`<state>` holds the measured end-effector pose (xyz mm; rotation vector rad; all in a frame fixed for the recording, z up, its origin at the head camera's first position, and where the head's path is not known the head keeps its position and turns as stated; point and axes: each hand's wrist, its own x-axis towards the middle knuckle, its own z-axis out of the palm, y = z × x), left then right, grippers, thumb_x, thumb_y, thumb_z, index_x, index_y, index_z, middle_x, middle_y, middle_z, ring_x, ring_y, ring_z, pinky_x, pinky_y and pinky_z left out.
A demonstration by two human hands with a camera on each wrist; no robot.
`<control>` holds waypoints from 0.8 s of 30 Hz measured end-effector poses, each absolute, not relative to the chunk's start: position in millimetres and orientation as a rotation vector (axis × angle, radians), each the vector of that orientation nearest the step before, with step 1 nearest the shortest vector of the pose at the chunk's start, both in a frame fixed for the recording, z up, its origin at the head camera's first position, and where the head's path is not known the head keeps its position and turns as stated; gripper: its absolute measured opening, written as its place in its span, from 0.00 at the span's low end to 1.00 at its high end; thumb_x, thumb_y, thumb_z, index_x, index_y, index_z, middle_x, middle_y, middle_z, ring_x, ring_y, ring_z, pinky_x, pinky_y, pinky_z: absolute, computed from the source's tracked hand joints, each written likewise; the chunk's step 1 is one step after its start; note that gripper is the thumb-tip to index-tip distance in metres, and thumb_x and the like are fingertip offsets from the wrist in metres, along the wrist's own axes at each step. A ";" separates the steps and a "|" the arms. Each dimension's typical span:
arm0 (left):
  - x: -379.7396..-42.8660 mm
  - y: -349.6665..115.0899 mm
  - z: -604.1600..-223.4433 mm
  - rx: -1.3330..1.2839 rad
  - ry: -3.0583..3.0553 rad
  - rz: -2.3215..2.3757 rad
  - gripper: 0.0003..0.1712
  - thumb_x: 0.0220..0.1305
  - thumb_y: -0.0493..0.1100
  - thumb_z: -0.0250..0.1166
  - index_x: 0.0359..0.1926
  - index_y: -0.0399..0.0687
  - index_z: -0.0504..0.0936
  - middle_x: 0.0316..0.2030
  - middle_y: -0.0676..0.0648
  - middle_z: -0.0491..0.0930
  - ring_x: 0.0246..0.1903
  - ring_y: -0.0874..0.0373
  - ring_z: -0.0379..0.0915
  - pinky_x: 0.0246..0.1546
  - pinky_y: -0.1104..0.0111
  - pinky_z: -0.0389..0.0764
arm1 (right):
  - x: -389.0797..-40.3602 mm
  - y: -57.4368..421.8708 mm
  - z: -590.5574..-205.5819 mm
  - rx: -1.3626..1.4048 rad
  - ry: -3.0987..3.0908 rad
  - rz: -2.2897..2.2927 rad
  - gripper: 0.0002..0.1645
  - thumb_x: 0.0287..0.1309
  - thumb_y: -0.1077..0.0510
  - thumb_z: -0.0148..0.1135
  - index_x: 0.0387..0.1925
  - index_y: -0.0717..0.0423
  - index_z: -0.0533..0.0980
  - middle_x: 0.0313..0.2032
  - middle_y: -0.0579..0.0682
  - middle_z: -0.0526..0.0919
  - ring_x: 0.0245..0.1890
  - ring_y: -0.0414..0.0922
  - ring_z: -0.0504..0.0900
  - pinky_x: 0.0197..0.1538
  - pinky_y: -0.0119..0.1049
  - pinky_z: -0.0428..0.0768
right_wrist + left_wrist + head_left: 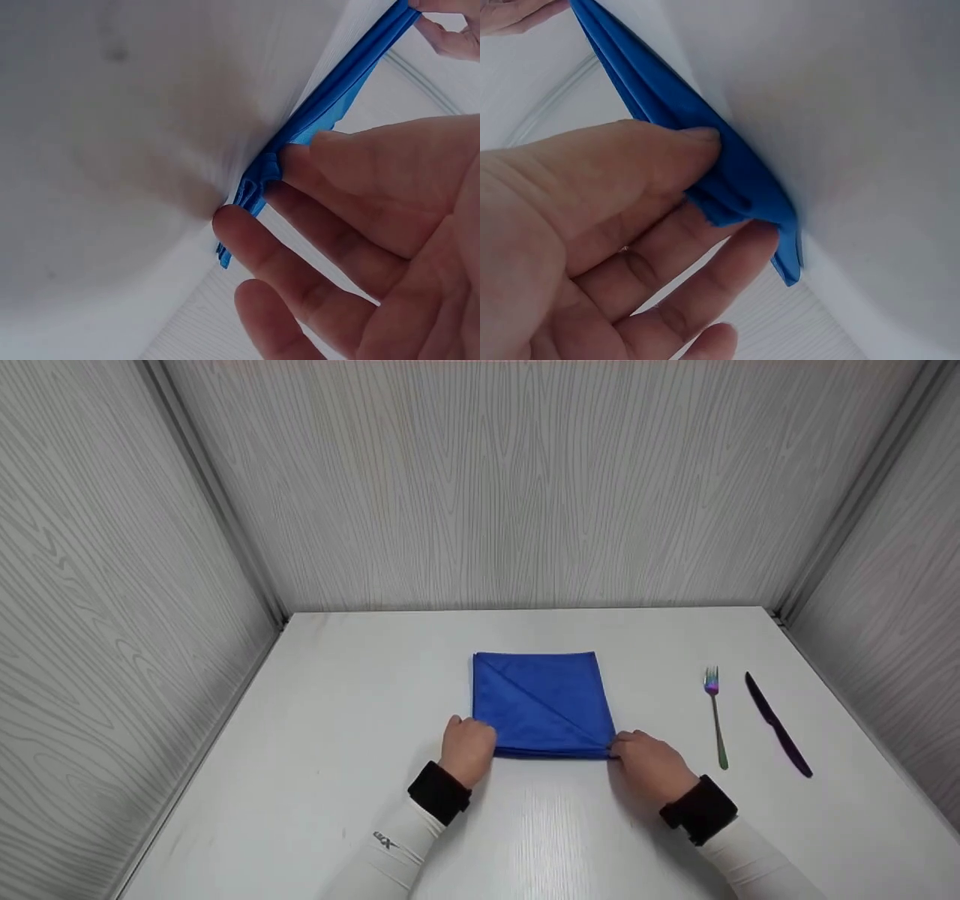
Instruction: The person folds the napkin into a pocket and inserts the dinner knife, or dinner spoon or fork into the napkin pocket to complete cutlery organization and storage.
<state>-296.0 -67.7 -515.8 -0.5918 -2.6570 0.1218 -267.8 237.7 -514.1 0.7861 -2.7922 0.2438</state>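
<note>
A blue cloth, folded into a layered square, lies on the white table. A diagonal line crosses its top from the far left corner to the near right one. My left hand grips the cloth at its near left corner; in the left wrist view, the thumb presses on the layers with fingers beneath. At the near right corner, my right hand pinches the edge. The right wrist view shows the stacked folds at the fingertips, the lower fingers spread below them.
To the right of the cloth lies a fork with a rainbow sheen, tines pointing away. A dark purple knife lies slanted beside it, farther right. Pale wood-grain panels enclose the table at the back and both sides.
</note>
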 end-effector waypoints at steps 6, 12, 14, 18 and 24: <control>-300.2 -71.3 -510.9 -0.579 -2.750 0.020 0.10 0.56 0.33 0.73 0.20 0.47 0.85 0.22 0.48 0.85 0.26 0.54 0.82 0.39 0.60 0.76 | -281.8 234.5 -509.7 0.769 -2.839 0.362 0.05 0.53 0.72 0.74 0.27 0.61 0.86 0.30 0.52 0.86 0.36 0.50 0.85 0.40 0.44 0.86; -302.9 -74.9 -510.6 -0.563 -2.818 -0.131 0.05 0.63 0.36 0.72 0.31 0.49 0.92 0.26 0.47 0.89 0.30 0.51 0.86 0.39 0.58 0.79 | -290.9 228.8 -510.3 0.732 -2.863 0.395 0.18 0.46 0.65 0.80 0.15 0.56 0.76 0.22 0.50 0.81 0.27 0.47 0.81 0.33 0.46 0.80; -304.1 -75.5 -510.8 -0.550 -2.835 -0.173 0.04 0.64 0.38 0.73 0.33 0.50 0.92 0.28 0.47 0.90 0.32 0.51 0.86 0.38 0.58 0.79 | -290.7 227.9 -511.7 0.732 -2.848 0.351 0.19 0.46 0.66 0.80 0.15 0.57 0.75 0.22 0.52 0.81 0.27 0.50 0.82 0.33 0.48 0.81; -305.9 -76.3 -512.0 -0.540 -2.848 -0.240 0.03 0.65 0.40 0.73 0.36 0.49 0.93 0.31 0.48 0.91 0.33 0.50 0.87 0.36 0.59 0.78 | -289.7 228.1 -515.9 0.746 -2.784 0.254 0.15 0.47 0.71 0.77 0.17 0.60 0.77 0.25 0.57 0.83 0.30 0.55 0.85 0.32 0.50 0.83; -306.7 -78.3 -512.8 -0.572 -2.836 -0.242 0.05 0.66 0.41 0.73 0.32 0.48 0.92 0.28 0.47 0.90 0.32 0.50 0.87 0.35 0.58 0.78 | -294.2 231.0 -521.0 0.749 -2.768 0.241 0.09 0.48 0.76 0.70 0.23 0.63 0.80 0.28 0.57 0.84 0.31 0.55 0.86 0.33 0.49 0.84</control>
